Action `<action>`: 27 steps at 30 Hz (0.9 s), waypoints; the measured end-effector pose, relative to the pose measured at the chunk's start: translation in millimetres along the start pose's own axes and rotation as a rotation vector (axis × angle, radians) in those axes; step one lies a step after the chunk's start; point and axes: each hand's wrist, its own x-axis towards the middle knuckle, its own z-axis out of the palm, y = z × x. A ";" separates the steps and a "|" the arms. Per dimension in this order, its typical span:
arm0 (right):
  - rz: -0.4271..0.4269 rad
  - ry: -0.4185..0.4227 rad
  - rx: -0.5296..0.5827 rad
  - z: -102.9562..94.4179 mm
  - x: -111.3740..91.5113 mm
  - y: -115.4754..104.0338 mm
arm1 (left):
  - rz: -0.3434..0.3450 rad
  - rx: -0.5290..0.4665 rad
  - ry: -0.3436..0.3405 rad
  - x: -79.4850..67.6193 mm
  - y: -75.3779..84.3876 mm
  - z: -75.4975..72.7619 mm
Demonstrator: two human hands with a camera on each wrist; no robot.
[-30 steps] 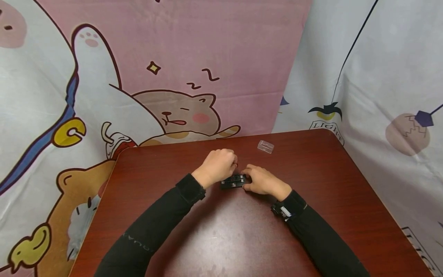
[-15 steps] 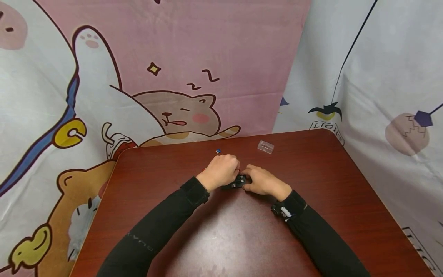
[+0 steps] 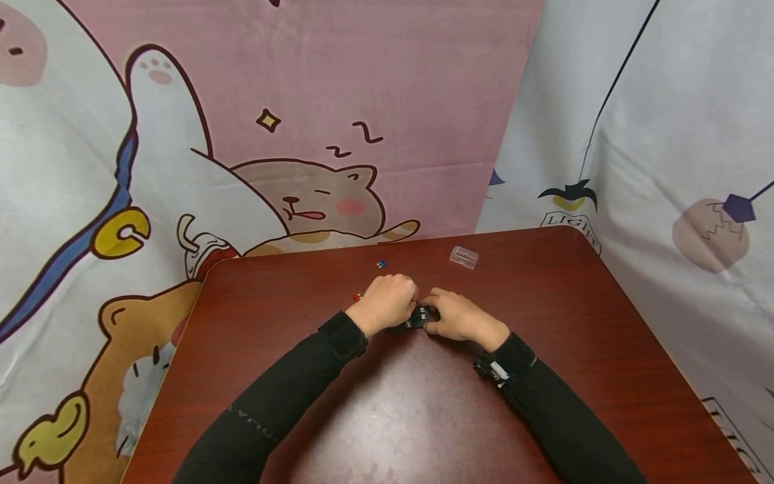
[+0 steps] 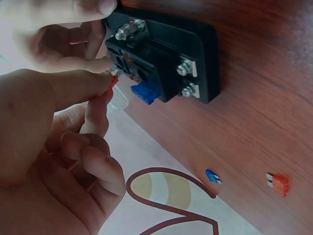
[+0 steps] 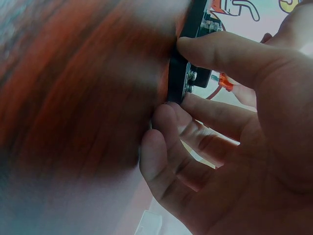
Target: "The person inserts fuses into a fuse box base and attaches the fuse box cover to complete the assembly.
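My left hand (image 3: 390, 299) is over the left part of a black fuse block (image 3: 417, 317) on the table. Between its thumb and index finger it pinches a red blade fuse (image 4: 113, 82), prongs toward the block's empty-looking slots. A blue blade fuse (image 4: 146, 92) sits in the block beside it. From the right, my right hand (image 3: 461, 316) grips the block's end, thumb on one edge and fingers on the other. Metal screw terminals (image 4: 186, 67) stand on the block. In the head view the left hand hides much of the block and the pinched fuse.
Loose on the brown table (image 3: 544, 296) lie a small blue blade fuse (image 3: 381, 264) and a red blade fuse (image 3: 357, 296), the latter close to my left wrist. A clear plastic case (image 3: 464, 257) lies near the back edge, before the printed cloth (image 3: 423, 101).
My left hand has moved slightly right and nearer, over the fuse block, uncovering the loose blue and red fuses behind it. The right hand keeps its grip in place.
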 end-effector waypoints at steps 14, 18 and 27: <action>-0.013 0.017 0.021 2.8 -2.6 0.0 | -0.008 0.013 -0.005 -0.6 0.4 4.6; -0.006 0.019 0.013 3.9 -1.1 0.0 | -0.004 0.007 0.004 -0.9 -0.2 5.3; 0.006 0.008 0.015 3.3 -0.3 -0.4 | 0.010 0.001 0.014 -1.1 1.5 4.0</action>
